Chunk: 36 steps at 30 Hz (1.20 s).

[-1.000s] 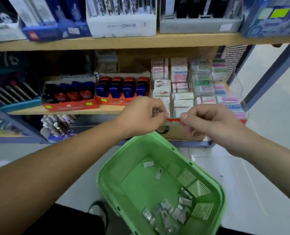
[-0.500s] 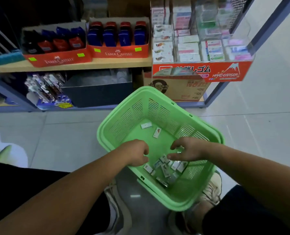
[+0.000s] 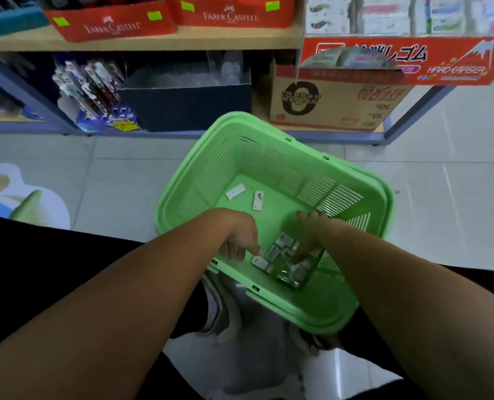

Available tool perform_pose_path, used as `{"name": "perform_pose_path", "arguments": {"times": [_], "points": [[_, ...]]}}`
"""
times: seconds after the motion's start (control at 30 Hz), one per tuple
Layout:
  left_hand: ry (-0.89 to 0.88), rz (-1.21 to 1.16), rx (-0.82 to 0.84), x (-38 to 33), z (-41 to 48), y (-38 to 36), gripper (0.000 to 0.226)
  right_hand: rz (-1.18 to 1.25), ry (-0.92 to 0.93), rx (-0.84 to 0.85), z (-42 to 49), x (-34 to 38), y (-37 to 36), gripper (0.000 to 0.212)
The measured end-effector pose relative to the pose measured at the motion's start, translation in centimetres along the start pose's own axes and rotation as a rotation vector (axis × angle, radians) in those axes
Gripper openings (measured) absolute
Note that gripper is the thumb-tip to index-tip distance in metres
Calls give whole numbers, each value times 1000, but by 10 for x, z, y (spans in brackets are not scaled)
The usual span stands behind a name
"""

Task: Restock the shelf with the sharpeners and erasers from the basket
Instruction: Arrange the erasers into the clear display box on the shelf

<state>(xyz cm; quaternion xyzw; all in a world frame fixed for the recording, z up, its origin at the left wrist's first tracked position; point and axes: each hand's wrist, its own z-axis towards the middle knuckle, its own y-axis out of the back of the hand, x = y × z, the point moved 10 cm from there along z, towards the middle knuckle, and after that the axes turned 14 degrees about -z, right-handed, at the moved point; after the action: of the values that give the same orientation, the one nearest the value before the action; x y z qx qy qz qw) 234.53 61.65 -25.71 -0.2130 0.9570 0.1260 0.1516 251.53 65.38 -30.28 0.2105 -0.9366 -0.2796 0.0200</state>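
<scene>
The heap of small white-and-grey packets (image 3: 283,256) lies in the near right corner of the slotted green plastic basket (image 3: 257,157). It is too blurred for me to tell erasers from sharpeners. Two more lie apart on the basket's bottom toward the far side: a flat white packet (image 3: 235,191) and, just beside it, a narrow white packet with an orange mark (image 3: 258,200). The basket rests on the pale tiled floor (image 3: 124,183), its near rim over my grey shoes (image 3: 220,310).

Past its far rim stands the blue metal-framed shelf unit (image 3: 410,116). On the bottom level sit a brown cardboard carton (image 3: 326,102), a dark open box (image 3: 182,105) and a pack of patterned pens (image 3: 96,90). On the wooden shelf board (image 3: 240,39) above are two red Faber-Castell cardboard trays (image 3: 110,24). To their right is a red "Hard Eraser" display stand (image 3: 398,57) with stacked pale packets behind its clear front.

Both my bare forearms reach down into the basket. My left hand (image 3: 241,236) crosses the near left rim, knuckles up, fingers loosely bent and pointing down. One fingertip is at a white packet on the heap's left edge, and the hand grips nothing that I can see. My right hand (image 3: 309,232) comes over the right wall, wrist bent steeply. Its fingers (image 3: 299,256) are sunk among the packets, so I cannot tell whether they are closed on one.
</scene>
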Motion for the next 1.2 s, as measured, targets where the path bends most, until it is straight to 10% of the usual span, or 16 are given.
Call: {"name": "perform_pose_path", "arguments": {"times": [0.3, 0.6, 0.87, 1.2], "points": [[-217, 78, -635, 4, 58, 98, 73, 232, -82, 20, 25, -2, -34, 149], [-140, 376, -319, -3, 103, 54, 90, 293, 54, 87, 43, 3, -30, 107], [-186, 136, -216, 16, 99, 17, 37, 135, 147, 183, 42, 22, -36, 80], [-171, 30, -87, 6, 83, -1, 58, 118, 147, 257, 18, 25, -40, 60]]}}
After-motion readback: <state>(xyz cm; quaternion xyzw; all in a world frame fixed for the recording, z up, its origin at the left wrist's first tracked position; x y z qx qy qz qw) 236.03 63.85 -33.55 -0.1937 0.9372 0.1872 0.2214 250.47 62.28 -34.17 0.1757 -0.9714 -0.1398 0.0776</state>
